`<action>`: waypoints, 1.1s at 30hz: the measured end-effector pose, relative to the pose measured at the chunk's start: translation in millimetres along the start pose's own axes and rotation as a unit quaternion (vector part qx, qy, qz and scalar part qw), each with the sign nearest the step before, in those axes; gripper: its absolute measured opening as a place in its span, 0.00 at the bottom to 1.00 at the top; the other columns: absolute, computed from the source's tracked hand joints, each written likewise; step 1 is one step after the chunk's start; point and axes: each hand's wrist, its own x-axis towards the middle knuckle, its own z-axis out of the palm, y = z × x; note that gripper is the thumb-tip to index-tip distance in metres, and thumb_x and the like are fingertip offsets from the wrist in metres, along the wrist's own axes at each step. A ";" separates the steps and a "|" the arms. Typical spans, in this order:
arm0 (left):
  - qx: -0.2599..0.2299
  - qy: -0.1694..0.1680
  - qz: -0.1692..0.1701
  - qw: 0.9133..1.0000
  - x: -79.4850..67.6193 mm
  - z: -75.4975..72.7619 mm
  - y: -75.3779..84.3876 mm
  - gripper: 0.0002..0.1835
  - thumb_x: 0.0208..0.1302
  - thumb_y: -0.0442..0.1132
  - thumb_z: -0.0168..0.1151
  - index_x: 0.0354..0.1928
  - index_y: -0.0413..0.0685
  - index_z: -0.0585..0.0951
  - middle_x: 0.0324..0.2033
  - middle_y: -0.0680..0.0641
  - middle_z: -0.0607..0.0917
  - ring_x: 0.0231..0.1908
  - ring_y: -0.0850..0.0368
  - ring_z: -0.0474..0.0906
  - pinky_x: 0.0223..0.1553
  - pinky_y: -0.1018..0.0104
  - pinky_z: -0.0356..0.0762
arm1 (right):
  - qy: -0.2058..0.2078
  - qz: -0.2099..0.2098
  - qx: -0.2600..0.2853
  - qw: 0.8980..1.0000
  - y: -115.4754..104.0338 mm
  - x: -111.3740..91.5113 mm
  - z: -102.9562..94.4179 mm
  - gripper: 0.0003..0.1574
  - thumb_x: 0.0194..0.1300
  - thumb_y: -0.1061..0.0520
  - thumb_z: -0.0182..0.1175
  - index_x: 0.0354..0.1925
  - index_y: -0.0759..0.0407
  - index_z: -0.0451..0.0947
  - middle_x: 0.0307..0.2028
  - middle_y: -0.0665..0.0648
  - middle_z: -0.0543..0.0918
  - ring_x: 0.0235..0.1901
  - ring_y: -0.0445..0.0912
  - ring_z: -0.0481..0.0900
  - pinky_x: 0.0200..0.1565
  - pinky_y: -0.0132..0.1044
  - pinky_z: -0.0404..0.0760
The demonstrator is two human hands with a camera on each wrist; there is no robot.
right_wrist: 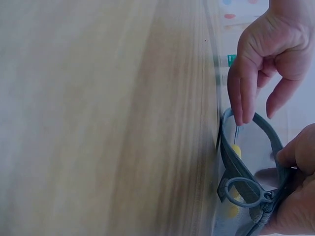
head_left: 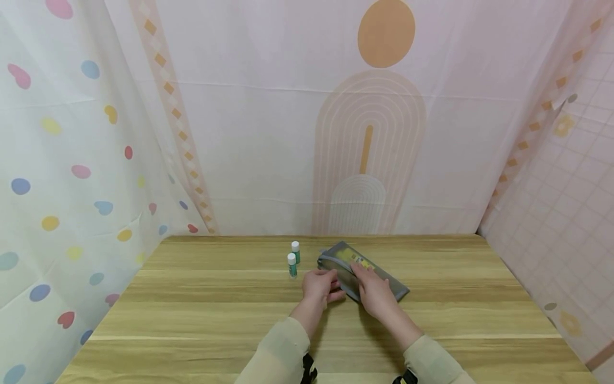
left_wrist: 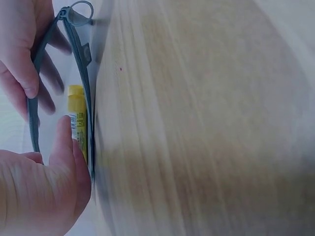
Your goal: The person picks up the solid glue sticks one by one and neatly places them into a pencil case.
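A grey zip pouch [head_left: 395, 288] lies slanted on the table, its mouth spread open. My right hand [head_left: 376, 293] pinches one side of the pouch's rim, thumb outside and fingers within, as the left wrist view shows. My left hand [head_left: 318, 288] is at the pouch's mouth with fairly straight fingers. In the right wrist view, the left fingertips [right_wrist: 241, 115] reach the rim; whether they touch it I cannot tell. Inside sits a yellow tube [left_wrist: 77, 110] with a barcode, also partly seen as a yellow shape [right_wrist: 235, 150] in the right wrist view.
Two small green tubes with white caps, the nearer tube [head_left: 292, 266] and the farther tube [head_left: 296, 253], stand upright left of the pouch. The wooden table [head_left: 216, 309] ends at a patterned curtain [head_left: 259, 160] behind, with more curtains at both sides.
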 end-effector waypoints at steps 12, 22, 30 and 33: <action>0.001 -0.008 0.005 1.000 -6.8 -0.3 3.3 0.14 0.70 0.31 0.59 0.52 0.29 0.74 0.41 0.35 0.83 0.28 0.57 0.79 0.31 0.57 0.87 | 0.004 0.001 -0.002 1.000 0.3 0.9 -1.4 0.27 0.73 0.68 0.50 0.68 0.63 0.69 0.65 0.67 0.72 0.64 0.68 0.66 0.55 0.80 0.60; 0.013 -0.002 0.018 1.000 -12.7 0.5 6.0 0.12 0.68 0.31 0.60 0.50 0.31 0.76 0.35 0.40 0.84 0.26 0.59 0.78 0.30 0.61 0.87 | 0.015 -0.007 -0.004 1.000 1.3 0.4 -0.2 0.26 0.73 0.67 0.51 0.67 0.63 0.70 0.63 0.68 0.73 0.63 0.68 0.68 0.54 0.80 0.62; 0.041 0.006 0.036 0.998 -11.9 1.3 6.2 0.11 0.65 0.33 0.63 0.47 0.35 0.78 0.29 0.47 0.86 0.25 0.61 0.79 0.24 0.70 0.81 | 0.012 -0.002 -0.001 1.000 1.8 0.8 0.1 0.26 0.73 0.67 0.50 0.67 0.63 0.70 0.64 0.67 0.73 0.63 0.68 0.68 0.54 0.80 0.61; 0.047 0.009 0.044 0.998 -12.7 1.0 6.0 0.10 0.65 0.34 0.63 0.45 0.36 0.79 0.28 0.50 0.86 0.25 0.62 0.79 0.23 0.71 0.77 | 0.010 0.000 -0.001 1.000 1.7 1.0 0.1 0.26 0.74 0.66 0.50 0.67 0.63 0.70 0.64 0.67 0.72 0.64 0.68 0.67 0.55 0.80 0.61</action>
